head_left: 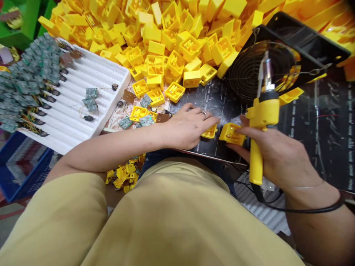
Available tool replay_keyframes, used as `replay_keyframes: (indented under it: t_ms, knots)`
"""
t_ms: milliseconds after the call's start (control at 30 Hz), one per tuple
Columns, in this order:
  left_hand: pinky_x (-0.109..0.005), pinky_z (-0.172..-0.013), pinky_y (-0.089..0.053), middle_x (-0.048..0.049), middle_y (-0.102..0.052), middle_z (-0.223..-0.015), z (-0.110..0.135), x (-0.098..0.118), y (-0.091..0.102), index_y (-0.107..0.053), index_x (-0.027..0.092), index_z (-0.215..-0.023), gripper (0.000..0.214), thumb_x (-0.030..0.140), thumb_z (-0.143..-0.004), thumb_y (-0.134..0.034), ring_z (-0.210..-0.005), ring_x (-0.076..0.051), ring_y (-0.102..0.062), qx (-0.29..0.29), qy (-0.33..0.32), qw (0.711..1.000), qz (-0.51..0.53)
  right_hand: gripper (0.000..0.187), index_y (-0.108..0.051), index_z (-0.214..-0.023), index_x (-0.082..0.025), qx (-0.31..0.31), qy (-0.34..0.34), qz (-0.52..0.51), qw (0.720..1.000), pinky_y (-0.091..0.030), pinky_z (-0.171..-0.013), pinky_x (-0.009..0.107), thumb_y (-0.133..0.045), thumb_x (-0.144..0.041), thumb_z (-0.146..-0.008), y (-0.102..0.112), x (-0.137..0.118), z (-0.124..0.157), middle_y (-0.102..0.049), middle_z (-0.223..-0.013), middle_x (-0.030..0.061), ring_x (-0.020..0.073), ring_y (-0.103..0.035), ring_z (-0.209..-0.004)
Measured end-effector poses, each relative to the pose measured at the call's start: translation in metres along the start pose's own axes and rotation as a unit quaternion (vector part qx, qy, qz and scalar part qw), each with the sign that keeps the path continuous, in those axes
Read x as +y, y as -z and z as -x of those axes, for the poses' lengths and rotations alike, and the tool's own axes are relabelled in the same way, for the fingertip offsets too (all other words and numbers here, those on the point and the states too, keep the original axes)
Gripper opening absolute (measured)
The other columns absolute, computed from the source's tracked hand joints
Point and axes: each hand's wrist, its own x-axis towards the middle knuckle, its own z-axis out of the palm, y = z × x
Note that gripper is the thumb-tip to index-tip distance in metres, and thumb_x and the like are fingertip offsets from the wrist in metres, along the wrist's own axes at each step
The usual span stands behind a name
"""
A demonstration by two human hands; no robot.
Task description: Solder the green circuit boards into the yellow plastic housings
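Note:
My left hand (184,125) reaches palm down over the black mat, its curled fingers on a small yellow plastic case (210,132) that they partly cover. My right hand (280,159) holds a yellow soldering gun (264,112), handle down and metal tip pointing up and away. The thumb and fingers of that same hand also grip a second open yellow plastic case (231,133), a short gap to the right of the first. Left of my left hand lie green circuit boards (146,120) with thin wires and a brown board (162,118).
A large heap of yellow cases (166,37) fills the back. A black fan (249,68) with a wire guard stands at right. On the left, a ridged white foam tray (97,74) carries many wired boards. A blue crate (24,166) sits below it. A black cable (305,210) crosses my right wrist.

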Motion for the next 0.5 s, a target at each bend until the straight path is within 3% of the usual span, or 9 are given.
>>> replay_keyframes:
  t_ms: [133, 300, 400, 500]
  knots:
    - [-0.052, -0.109, -0.04, -0.019, -0.055, -0.151, 0.015, 0.004, -0.024, -0.05, 0.013, -0.149, 0.05, 0.027, -0.101, -0.044, -0.131, -0.033, -0.056, 0.042, 0.023, 0.998, -0.038, 0.036, -0.054, -0.128, -0.014, 0.022, 0.01, -0.046, 0.999, -0.057, -0.076, 0.03, -0.065, -0.028, -0.097, -0.017, -0.007, 0.005, -0.07, -0.118, 0.0142, 0.0216, -0.07, -0.089]
    - [-0.042, -0.103, -0.048, -0.0165, -0.057, -0.15, 0.027, -0.002, -0.045, -0.05, 0.013, -0.15, 0.048, 0.018, -0.105, -0.036, -0.127, -0.027, -0.06, 0.069, 0.025, 0.992, -0.107, 0.07, -0.035, -0.155, -0.03, 0.016, -0.02, -0.096, 0.995, -0.06, -0.084, 0.039, -0.071, -0.032, -0.094, -0.044, -0.011, 0.003, -0.062, -0.138, 0.0108, 0.0286, -0.071, -0.107]
    - [-0.044, -0.115, -0.041, -0.0125, -0.057, -0.151, 0.043, -0.013, -0.033, -0.054, 0.018, -0.147, 0.044, 0.026, -0.106, -0.04, -0.136, -0.025, -0.055, 0.126, 0.025, 0.985, -0.119, 0.075, -0.029, -0.159, -0.033, 0.039, -0.013, -0.089, 0.995, -0.062, -0.077, 0.041, -0.068, -0.039, -0.096, -0.048, -0.012, -0.004, -0.063, -0.137, 0.0109, 0.0299, -0.072, -0.103]
    - [-0.04, -0.106, -0.047, -0.0084, -0.068, -0.135, 0.069, -0.041, 0.001, -0.065, 0.024, -0.132, 0.042, 0.014, -0.103, -0.036, -0.124, -0.021, -0.061, 0.139, 0.101, 0.977, -0.127, 0.078, -0.028, -0.159, -0.038, 0.058, -0.033, -0.057, 0.996, -0.062, -0.064, 0.042, -0.07, -0.045, -0.094, -0.043, -0.01, -0.007, -0.067, -0.131, 0.0087, 0.0297, -0.074, -0.093]
